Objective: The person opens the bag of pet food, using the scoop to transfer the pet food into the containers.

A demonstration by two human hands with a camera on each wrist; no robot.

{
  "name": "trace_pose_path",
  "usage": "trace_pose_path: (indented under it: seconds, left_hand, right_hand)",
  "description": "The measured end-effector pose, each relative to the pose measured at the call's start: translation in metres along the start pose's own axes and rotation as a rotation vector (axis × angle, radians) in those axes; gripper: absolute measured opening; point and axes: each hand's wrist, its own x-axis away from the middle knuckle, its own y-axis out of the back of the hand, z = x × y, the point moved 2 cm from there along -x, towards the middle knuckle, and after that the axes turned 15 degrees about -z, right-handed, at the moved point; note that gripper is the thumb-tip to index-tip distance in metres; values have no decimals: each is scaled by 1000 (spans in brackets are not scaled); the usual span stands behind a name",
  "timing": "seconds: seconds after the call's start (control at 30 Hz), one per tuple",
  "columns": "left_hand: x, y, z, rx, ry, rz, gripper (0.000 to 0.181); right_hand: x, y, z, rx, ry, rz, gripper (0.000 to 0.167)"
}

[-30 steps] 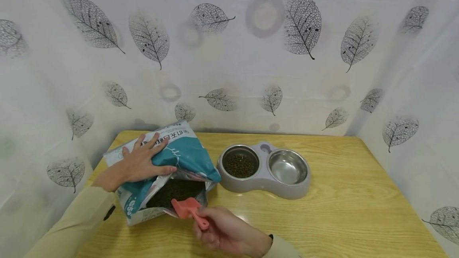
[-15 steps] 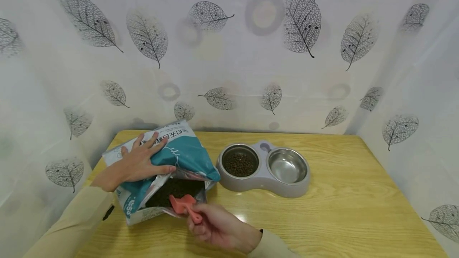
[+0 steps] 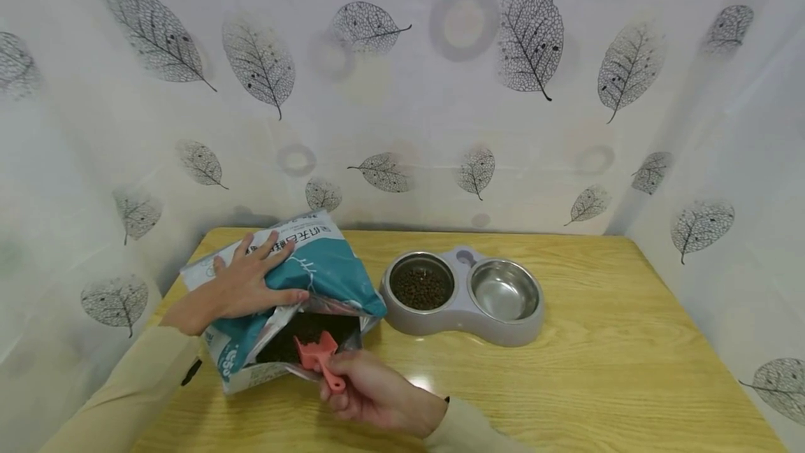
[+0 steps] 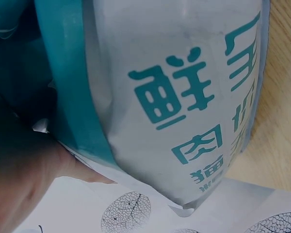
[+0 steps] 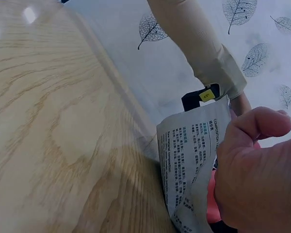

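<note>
A teal and white bag lies on its side, its mouth facing the person, dark kibble inside. My left hand rests spread on top of it; in the left wrist view the hand lies against the bag. The handle of a red scoop is pinched in my right hand, with the scoop's head in the bag's mouth. The right wrist view has the right hand beside the bag's printed side, the scoop mostly hidden.
Right of the bag, close to its corner, stands a grey double feeder. Its left steel bowl holds brown kibble; the right steel bowl shows bare metal. The wooden table meets a leaf-patterned sheet behind and at both sides.
My right hand has moved a little to the left, and the scoop's head has turned and shifted slightly upward in the bag's mouth. The left hand and bag have stayed in place.
</note>
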Motion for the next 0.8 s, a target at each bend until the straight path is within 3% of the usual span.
trace_pose_path:
  seconds: [0.17,0.47,0.8]
  left_hand:
    - [0,0,-1,1,1,3,110]
    - [-2,1,0,-12,-3,-7,111]
    - [-1,-2,0,-16,1,-12,111]
  right_hand:
    - [8,11,-6,69,30,-51,14]
    - [24,31,-11,188,90,-5,23]
    - [29,36,-11,197,87,-14,23]
